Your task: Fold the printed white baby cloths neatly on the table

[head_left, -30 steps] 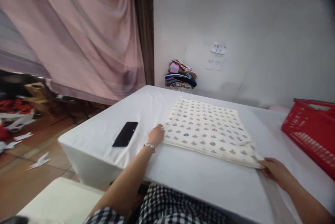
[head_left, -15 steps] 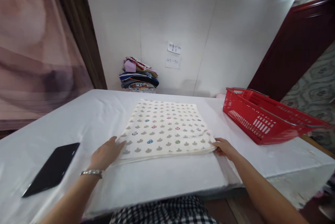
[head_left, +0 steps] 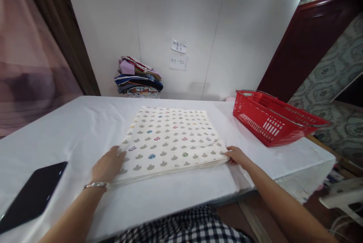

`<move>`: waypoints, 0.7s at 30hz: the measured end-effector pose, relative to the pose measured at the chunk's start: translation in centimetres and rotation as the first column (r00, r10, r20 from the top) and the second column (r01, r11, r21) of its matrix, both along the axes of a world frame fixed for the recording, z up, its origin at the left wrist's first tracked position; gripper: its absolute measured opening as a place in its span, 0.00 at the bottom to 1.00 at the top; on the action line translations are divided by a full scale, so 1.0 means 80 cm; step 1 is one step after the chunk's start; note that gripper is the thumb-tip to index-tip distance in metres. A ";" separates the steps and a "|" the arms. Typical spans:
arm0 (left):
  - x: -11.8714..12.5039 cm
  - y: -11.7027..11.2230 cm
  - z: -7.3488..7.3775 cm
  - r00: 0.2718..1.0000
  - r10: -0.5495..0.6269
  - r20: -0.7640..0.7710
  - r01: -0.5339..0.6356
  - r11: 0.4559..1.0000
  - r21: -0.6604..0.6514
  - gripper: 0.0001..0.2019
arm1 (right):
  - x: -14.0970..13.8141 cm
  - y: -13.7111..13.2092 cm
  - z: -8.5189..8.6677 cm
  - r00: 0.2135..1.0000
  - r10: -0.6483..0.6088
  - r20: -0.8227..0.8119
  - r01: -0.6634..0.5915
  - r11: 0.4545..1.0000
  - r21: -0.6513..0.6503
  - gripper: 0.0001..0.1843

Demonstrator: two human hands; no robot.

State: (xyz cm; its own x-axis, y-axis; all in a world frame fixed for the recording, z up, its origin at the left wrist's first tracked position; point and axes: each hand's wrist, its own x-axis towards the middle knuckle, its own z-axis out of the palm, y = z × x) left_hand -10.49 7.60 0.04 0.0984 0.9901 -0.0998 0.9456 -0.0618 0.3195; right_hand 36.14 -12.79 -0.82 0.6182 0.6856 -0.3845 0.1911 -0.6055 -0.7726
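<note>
A white cloth (head_left: 170, 140) with grey and coloured mushroom prints lies flat on the table, folded into several layers that show along its front edge. At its near left corner my left hand (head_left: 107, 165), a silver bracelet on the wrist, grips the edge with the thumb on top; the other fingers are partly hidden. My right hand (head_left: 236, 156) pinches the near right corner, thumb above and fingers curled below the layers.
A white sheet covers the table (head_left: 93, 122). A black phone or tablet (head_left: 34, 193) lies at the left, and a red plastic basket (head_left: 261, 122) stands at the right. Folded clothes (head_left: 138, 78) are stacked at the back wall, beside paper notes (head_left: 178, 61).
The view has turned to the right, so things sit further left in it. Both hands stay at the cloth's near corners, and the cloth looks about as flat as before.
</note>
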 end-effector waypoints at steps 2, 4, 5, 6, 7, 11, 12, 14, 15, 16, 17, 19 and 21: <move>-0.003 -0.004 0.003 0.998 0.022 -0.053 -0.021 0.999 0.029 0.25 | -0.003 -0.001 -0.001 0.999 0.019 0.045 -0.018 1.000 -0.017 0.23; -0.002 -0.005 0.006 0.992 0.027 -0.122 -0.016 0.996 0.086 0.23 | -0.006 -0.002 -0.001 0.992 0.054 0.115 -0.049 0.998 -0.042 0.28; 0.001 -0.005 0.008 0.989 0.016 -0.149 0.002 0.992 0.126 0.22 | -0.008 -0.002 -0.002 0.986 0.071 0.148 -0.064 0.996 -0.055 0.29; 0.006 -0.006 0.010 0.986 -0.011 -0.163 0.039 0.985 0.170 0.23 | -0.009 -0.002 -0.003 0.981 0.085 0.173 -0.075 0.995 -0.065 0.30; 0.015 -0.007 0.012 0.985 -0.056 -0.161 0.090 0.972 0.216 0.23 | -0.010 -0.003 -0.004 0.979 0.091 0.184 -0.080 0.995 -0.066 0.30; 0.085 -0.017 0.021 0.923 -0.377 -0.080 0.381 0.864 0.330 0.26 | -0.013 -0.009 -0.011 0.977 0.068 0.203 -0.069 0.998 -0.003 0.28; 0.107 -0.019 0.021 0.887 -0.456 -0.066 0.452 0.832 0.322 0.26 | -0.013 -0.011 -0.014 0.976 0.057 0.212 -0.063 0.998 0.022 0.27; 0.146 -0.015 0.018 0.802 -0.595 -0.055 0.583 0.760 0.287 0.26 | -0.013 -0.014 -0.019 0.975 0.027 0.221 -0.046 0.996 0.081 0.26; 0.161 -0.009 0.014 0.771 -0.633 -0.069 0.625 0.733 0.269 0.27 | -0.013 -0.016 -0.022 0.977 0.011 0.215 -0.035 0.993 0.109 0.26; 0.171 0.000 0.008 0.766 -0.636 -0.091 0.637 0.732 0.240 0.27 | -0.013 -0.018 -0.024 0.979 -0.002 0.206 -0.026 0.991 0.132 0.26; 0.175 0.012 0.001 0.786 -0.607 -0.116 0.617 0.760 0.206 0.28 | -0.012 -0.020 -0.027 0.981 -0.010 0.196 -0.020 0.989 0.148 0.26; 0.173 0.037 -0.013 0.857 -0.495 -0.141 0.512 0.849 0.131 0.29 | -0.010 -0.024 -0.033 0.983 -0.005 0.183 -0.024 0.987 0.160 0.26; 0.163 0.058 -0.025 0.886 -0.442 -0.144 0.459 0.880 0.120 0.30 | -0.009 -0.027 -0.037 0.979 0.011 0.202 -0.044 0.986 0.159 0.26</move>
State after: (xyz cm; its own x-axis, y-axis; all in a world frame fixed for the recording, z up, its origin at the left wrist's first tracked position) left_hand 2.57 12.21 -1.98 0.5339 0.8455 0.0071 0.8325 -0.5272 0.1704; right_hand 35.43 -14.91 -3.79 0.6515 0.7460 -0.1375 0.3663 -0.4681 -0.8041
